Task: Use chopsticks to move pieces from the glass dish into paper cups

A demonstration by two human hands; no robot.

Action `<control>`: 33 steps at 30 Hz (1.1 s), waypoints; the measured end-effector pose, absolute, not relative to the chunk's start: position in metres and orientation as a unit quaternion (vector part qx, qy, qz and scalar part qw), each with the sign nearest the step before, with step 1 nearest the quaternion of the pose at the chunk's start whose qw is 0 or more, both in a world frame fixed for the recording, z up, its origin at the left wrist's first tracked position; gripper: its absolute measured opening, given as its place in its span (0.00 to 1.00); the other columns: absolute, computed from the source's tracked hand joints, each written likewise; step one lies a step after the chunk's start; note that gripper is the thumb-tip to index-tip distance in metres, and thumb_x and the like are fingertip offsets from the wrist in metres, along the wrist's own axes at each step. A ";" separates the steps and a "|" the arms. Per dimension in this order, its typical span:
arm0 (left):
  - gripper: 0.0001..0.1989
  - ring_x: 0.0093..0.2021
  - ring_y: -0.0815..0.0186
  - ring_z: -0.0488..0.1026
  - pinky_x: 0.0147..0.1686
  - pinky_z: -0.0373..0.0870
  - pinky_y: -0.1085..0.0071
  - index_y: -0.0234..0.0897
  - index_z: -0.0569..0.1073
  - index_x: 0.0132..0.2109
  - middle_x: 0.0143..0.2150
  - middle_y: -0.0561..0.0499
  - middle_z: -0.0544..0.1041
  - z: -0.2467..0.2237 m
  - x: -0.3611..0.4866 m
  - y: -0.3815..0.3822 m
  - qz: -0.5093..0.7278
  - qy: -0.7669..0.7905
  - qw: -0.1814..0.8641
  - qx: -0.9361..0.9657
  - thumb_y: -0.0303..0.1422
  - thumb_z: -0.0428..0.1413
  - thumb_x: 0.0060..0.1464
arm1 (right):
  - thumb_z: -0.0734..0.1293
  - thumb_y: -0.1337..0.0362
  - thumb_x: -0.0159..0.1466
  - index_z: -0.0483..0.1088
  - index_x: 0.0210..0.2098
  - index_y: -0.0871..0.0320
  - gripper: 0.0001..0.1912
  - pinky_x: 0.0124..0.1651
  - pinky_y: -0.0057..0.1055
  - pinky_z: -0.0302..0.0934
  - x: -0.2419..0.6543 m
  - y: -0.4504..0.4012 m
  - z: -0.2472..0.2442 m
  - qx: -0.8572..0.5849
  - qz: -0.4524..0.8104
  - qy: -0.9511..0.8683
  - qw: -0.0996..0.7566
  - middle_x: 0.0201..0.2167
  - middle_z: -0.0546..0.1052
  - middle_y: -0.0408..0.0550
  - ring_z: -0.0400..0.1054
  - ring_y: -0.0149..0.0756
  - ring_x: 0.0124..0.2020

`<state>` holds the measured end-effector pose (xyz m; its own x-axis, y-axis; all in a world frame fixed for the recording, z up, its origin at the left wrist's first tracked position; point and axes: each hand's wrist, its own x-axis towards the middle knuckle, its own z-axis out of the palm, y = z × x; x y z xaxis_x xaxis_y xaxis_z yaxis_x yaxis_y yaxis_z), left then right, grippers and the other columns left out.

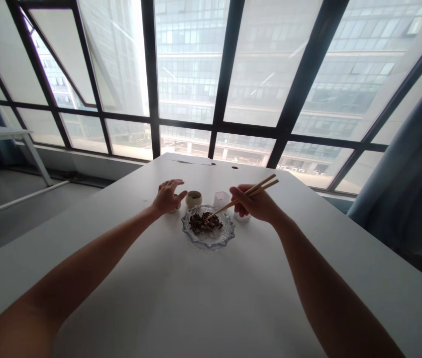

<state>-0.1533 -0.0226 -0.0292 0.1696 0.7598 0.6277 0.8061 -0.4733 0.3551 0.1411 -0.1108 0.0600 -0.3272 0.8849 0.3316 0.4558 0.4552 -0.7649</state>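
Observation:
A clear glass dish [213,242] with a scalloped rim holds a heap of dark brown seeds or shells [201,223]. My right hand [252,202] is closed on a pair of wooden chopsticks [259,188], whose tips touch the heap. My left hand [169,196] has its fingers apart, over a small cup [174,210] that it mostly hides. Behind the dish stand a cream-coloured round cup [193,199] and a pale translucent cup [221,199]. Another whitish cup [242,217] sits under my right hand, partly covered by it.
All of this rests on a long white table [166,288]. Flat pale sheets [190,160] and a small dark red round thing [235,167] lie near its far edge. Beyond are framed windows, a blue curtain [408,164] at right and another white table [0,132] at left.

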 end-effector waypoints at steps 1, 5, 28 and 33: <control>0.21 0.63 0.53 0.67 0.64 0.58 0.52 0.40 0.70 0.57 0.62 0.43 0.73 -0.037 -0.164 -0.025 -0.396 -0.529 0.029 -0.750 0.43 0.53 0.60 | 0.64 0.33 0.59 0.69 0.25 0.58 0.32 0.16 0.22 0.58 0.134 -0.110 0.054 -0.429 0.293 -0.770 0.369 0.16 0.74 0.45 0.67 0.28 0.14; 0.27 0.66 0.49 0.63 0.64 0.60 0.50 0.37 0.66 0.61 0.64 0.38 0.69 -0.068 -0.190 -0.029 -0.405 -0.562 0.012 -0.721 0.47 0.53 0.60 | 0.63 0.35 0.60 0.68 0.25 0.58 0.30 0.16 0.23 0.58 0.117 -0.107 0.037 -0.418 0.321 -0.779 0.340 0.15 0.73 0.43 0.66 0.28 0.14; 0.41 0.61 0.47 0.70 0.60 0.67 0.52 0.32 0.60 0.66 0.62 0.33 0.71 -0.095 -0.195 -0.020 -0.401 -0.585 -0.108 -0.696 0.52 0.59 0.53 | 0.64 0.39 0.62 0.66 0.24 0.54 0.25 0.19 0.27 0.60 0.108 -0.108 0.026 -0.445 0.291 -0.797 0.286 0.17 0.74 0.44 0.68 0.33 0.17; 0.43 0.61 0.46 0.70 0.60 0.67 0.53 0.29 0.60 0.66 0.62 0.31 0.70 -0.093 -0.194 -0.023 -0.389 -0.585 -0.107 -0.704 0.52 0.59 0.52 | 0.63 0.40 0.63 0.65 0.24 0.54 0.25 0.18 0.26 0.59 0.108 -0.110 0.027 -0.439 0.284 -0.805 0.280 0.17 0.74 0.44 0.67 0.32 0.16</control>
